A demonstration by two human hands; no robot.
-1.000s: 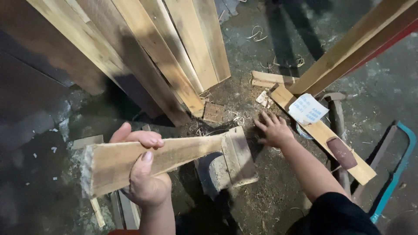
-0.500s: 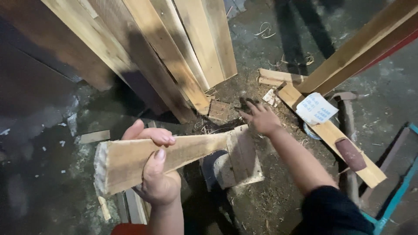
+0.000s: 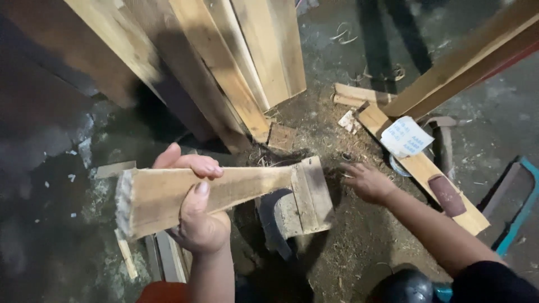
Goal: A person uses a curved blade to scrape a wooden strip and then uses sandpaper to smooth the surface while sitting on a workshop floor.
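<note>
My left hand point(image 3: 193, 216) grips a tapered wooden board point(image 3: 236, 188) near its wide end, thumb on top, and holds it level above the floor. A shorter cross piece point(image 3: 313, 193) is fixed at the board's narrow far end. My right hand point(image 3: 368, 182) is low over the sawdust-strewn floor just right of that cross piece, palm down and fingers curled. Whether it holds anything small is hidden.
Several long planks point(image 3: 236, 67) lean together at the upper left. Another plank point(image 3: 421, 163) lies on the floor at right, carrying a white sheet of sandpaper point(image 3: 405, 137) and a brown sanding block point(image 3: 447, 194). A teal saw frame point(image 3: 519, 205) sits at the right edge. Wood offcuts point(image 3: 281, 136) litter the floor.
My right hand has drawn back toward me and dropped lower, from near the small offcut to beside the cross piece. The board in my left hand has barely moved.
</note>
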